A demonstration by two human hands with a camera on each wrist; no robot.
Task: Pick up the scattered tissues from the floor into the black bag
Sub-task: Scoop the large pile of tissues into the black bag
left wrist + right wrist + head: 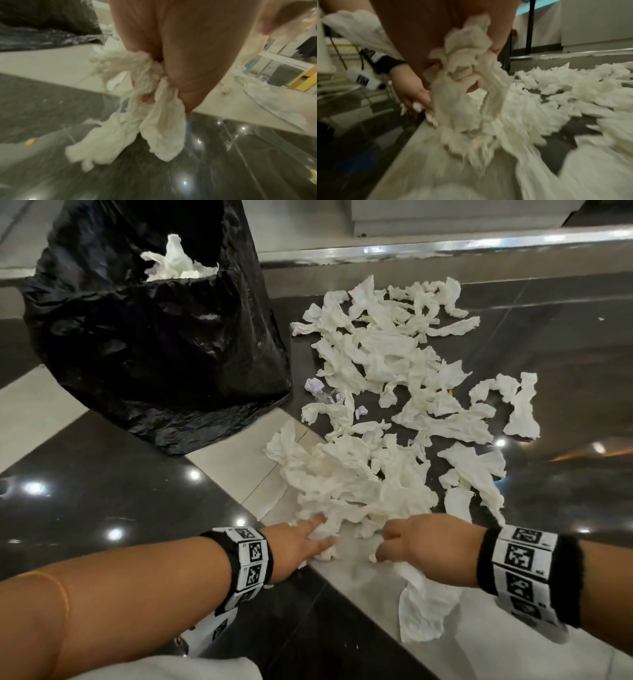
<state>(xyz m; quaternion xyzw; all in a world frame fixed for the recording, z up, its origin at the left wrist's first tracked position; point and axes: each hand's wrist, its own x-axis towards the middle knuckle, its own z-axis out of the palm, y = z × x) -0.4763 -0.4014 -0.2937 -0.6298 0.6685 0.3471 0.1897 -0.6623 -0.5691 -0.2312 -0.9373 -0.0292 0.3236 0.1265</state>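
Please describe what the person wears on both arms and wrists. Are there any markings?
Each wrist carries a black fabric band ringed with white square tiles printed with black pixel-pattern markers: left wrist band, right wrist band. The left forearm also has a thin orange thread bracelet. Both forearms are bare; no sleeves show.

Crumpled white tissues (387,378) beside black bag (154,337)

**Hands: both low, both gripping**

Left hand (301,542) reaches forward, forearm extended, fingers closed on crumpled tissues (142,105). Right hand (418,539) alongside, knuckles up, fingers curled round a tissue bunch (467,86). Marker bands on both wrists.
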